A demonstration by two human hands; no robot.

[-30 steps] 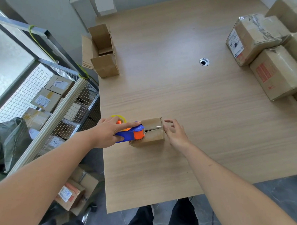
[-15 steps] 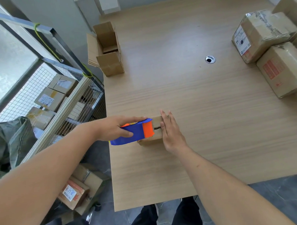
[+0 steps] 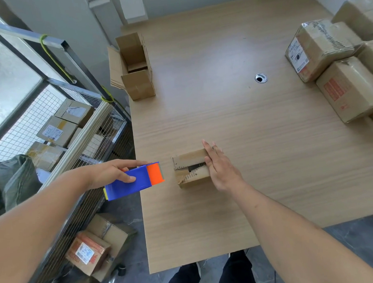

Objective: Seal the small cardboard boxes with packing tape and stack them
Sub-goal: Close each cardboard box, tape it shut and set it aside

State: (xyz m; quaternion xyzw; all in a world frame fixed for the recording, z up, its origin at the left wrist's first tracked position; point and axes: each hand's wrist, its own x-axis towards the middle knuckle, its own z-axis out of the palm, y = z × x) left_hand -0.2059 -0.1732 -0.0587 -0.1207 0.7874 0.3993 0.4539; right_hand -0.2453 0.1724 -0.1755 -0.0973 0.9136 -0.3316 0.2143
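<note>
Two hands: left (image 3: pixel 110 173) grips tape dispenser (image 3: pixel 134 181), right (image 3: pixel 222 168) presses small box (image 3: pixel 190 169).

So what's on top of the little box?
The right hand lies flat on the small box, with clear tape along its top. The hand hides the top's right end.

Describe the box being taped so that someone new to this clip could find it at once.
On the wooden table, look near the front left edge, right of the blue-and-orange tape dispenser. The small box lies under the flat right hand. Unlike the open box far back, it is closed and taped.
</note>
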